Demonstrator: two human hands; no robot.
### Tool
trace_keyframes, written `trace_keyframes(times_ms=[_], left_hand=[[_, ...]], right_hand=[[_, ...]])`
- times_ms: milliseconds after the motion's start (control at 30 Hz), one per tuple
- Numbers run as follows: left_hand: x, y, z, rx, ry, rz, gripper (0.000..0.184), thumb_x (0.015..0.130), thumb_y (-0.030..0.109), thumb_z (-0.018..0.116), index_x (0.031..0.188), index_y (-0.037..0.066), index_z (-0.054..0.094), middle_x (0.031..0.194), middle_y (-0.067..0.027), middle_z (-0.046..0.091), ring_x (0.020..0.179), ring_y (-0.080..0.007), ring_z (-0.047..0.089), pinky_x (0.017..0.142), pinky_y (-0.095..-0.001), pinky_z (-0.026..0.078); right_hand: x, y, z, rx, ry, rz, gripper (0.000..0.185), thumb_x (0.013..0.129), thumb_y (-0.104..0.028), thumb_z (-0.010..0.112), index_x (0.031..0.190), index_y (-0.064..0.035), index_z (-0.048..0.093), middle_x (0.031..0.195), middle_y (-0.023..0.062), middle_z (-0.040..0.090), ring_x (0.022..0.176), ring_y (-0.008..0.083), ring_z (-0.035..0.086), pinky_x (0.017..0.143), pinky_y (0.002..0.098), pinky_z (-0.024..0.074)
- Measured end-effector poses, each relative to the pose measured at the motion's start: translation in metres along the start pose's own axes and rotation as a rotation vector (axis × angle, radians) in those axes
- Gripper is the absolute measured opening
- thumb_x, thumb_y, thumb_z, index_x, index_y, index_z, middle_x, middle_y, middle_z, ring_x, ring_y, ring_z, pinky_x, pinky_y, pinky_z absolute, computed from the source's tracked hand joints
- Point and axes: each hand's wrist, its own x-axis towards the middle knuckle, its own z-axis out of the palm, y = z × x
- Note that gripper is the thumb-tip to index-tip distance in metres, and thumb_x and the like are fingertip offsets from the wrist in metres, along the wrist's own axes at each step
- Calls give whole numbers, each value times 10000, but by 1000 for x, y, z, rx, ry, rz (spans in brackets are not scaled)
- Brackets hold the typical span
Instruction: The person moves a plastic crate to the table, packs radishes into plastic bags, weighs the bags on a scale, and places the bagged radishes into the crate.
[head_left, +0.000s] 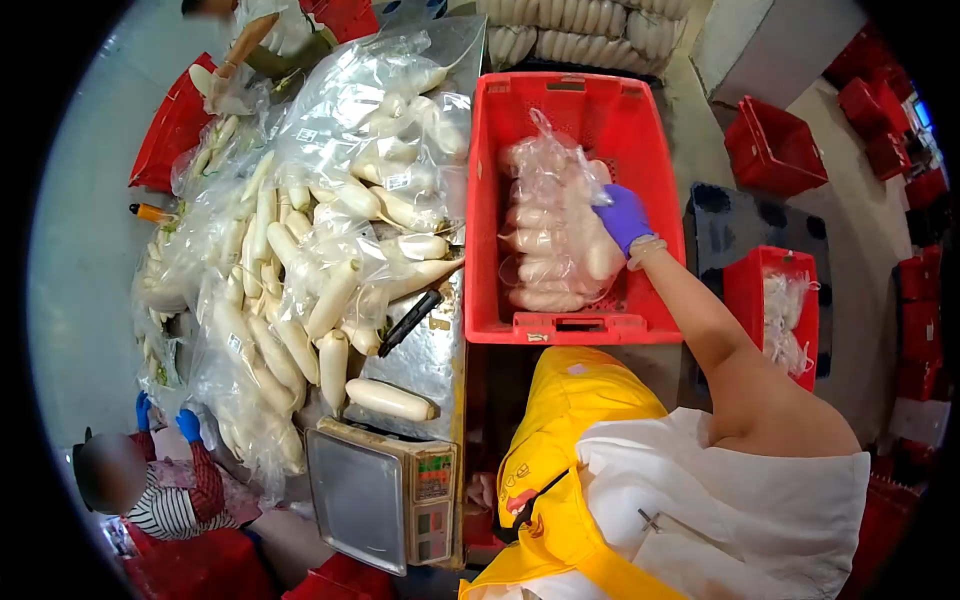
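My right hand, in a purple glove, is at the right side of a red crate. Its fingers are closed on the edge of a clear plastic bag of white radishes. That bag lies inside the crate among other bagged radishes. My left hand cannot be made out.
Left of the crate, a metal table bears loose radishes, plastic bags, a black marker and a scale. Co-workers stand at lower left and upper left. More red crates stand at right.
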Motion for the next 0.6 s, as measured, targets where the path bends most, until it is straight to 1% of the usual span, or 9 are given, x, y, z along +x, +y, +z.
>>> trace_keyframes(times_ms=[133, 200, 267, 367, 400, 500, 533, 567, 600], left_hand=[[-21, 3, 5, 25, 37, -31, 307, 920, 200, 608, 1154, 2, 626, 838, -63, 650, 739, -136, 590, 664, -264, 473], [-26, -7, 0, 24, 56, -54, 306, 920, 200, 609, 1149, -2, 629, 830, -63, 651, 733, -135, 588, 659, -264, 470], [-36, -15, -8, 23, 75, -59, 304, 919, 199, 611, 1143, -5, 632, 822, -62, 652, 728, -134, 587, 653, -264, 468], [-55, -34, -22, -21, 131, -44, 303, 918, 199, 613, 1135, -10, 636, 810, -61, 653, 719, -133, 585, 644, -263, 464], [-65, -41, -28, -47, 163, -25, 302, 917, 199, 613, 1132, -12, 638, 806, -61, 653, 716, -133, 584, 642, -263, 462], [-89, -58, -59, -105, 287, 62, 301, 916, 199, 616, 1124, -17, 642, 794, -60, 654, 707, -131, 582, 633, -263, 458], [-97, -59, -74, -125, 335, 105, 300, 916, 199, 616, 1121, -19, 643, 790, -59, 654, 704, -131, 581, 630, -263, 457], [-108, -52, -91, -130, 409, 177, 300, 916, 199, 617, 1118, -21, 645, 786, -59, 654, 701, -131, 580, 627, -263, 455], [-118, -42, -102, -127, 491, 252, 300, 915, 199, 618, 1116, -22, 646, 782, -59, 655, 698, -130, 580, 625, -263, 454]], right_hand=[[-4, 68, 12, -43, -60, 197, 275, 819, -276, 652, 944, -32, 671, 897, 212, 672, 840, 383, 652, 727, 423, 505], [-13, 97, 18, -203, -173, 265, 323, 847, -308, 593, 988, -24, 660, 946, 239, 654, 893, 424, 625, 768, 498, 497], [-24, 126, 34, -420, -203, 311, 295, 852, -273, 590, 976, -20, 679, 956, 239, 668, 925, 410, 644, 771, 475, 515], [-32, 152, 47, -603, -602, 592, 316, 884, -243, 529, 1041, -20, 688, 1065, 241, 662, 1032, 378, 640, 848, 454, 532], [-40, 190, 64, -615, -712, 493, 377, 897, -224, 494, 1163, 12, 621, 1144, 262, 626, 1036, 393, 634, 839, 475, 518], [-28, 202, 84, -801, -938, 14, 347, 753, -299, 664, 993, -57, 728, 1077, 241, 661, 988, 344, 664, 840, 419, 538], [-15, 203, 87, -898, -1032, 18, 340, 765, -307, 645, 978, -52, 718, 1017, 238, 670, 962, 350, 669, 822, 431, 537], [1, 192, 95, -1005, -908, -203, 337, 782, -313, 639, 978, -47, 707, 986, 231, 674, 933, 356, 670, 815, 441, 534], [17, 157, 98, -1024, -822, -275, 341, 794, -325, 638, 977, -43, 694, 967, 222, 676, 912, 358, 670, 808, 447, 532]])
